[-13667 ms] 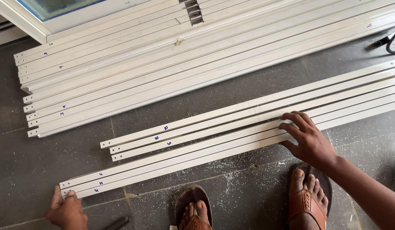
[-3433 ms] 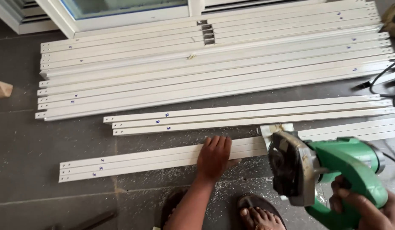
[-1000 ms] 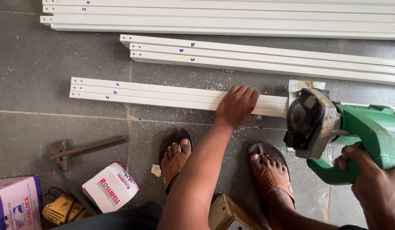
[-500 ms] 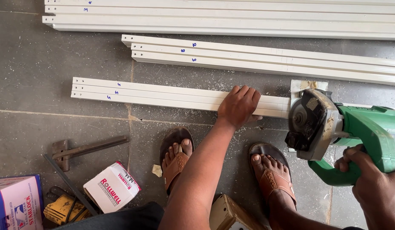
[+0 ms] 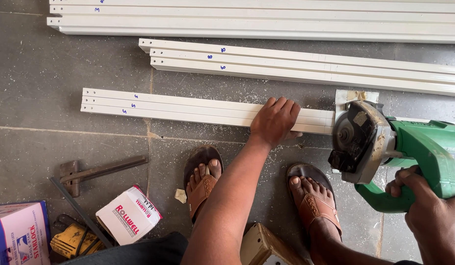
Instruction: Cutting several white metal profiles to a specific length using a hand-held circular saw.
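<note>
My left hand (image 5: 275,120) spread flat, pressing white strips (image 5: 188,108) onto grey floor (image 5: 65,64); my right hand (image 5: 430,211) wrapped round handle of green saw (image 5: 384,147), blade at strips' right end, near my feet

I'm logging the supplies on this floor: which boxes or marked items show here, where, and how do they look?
Small white carton: tilted on the floor, lower left, red lettering.
Pink and blue box: bottom left corner, cut off by the frame.
White strips: under the left hand, small blue handwritten marks.
</note>
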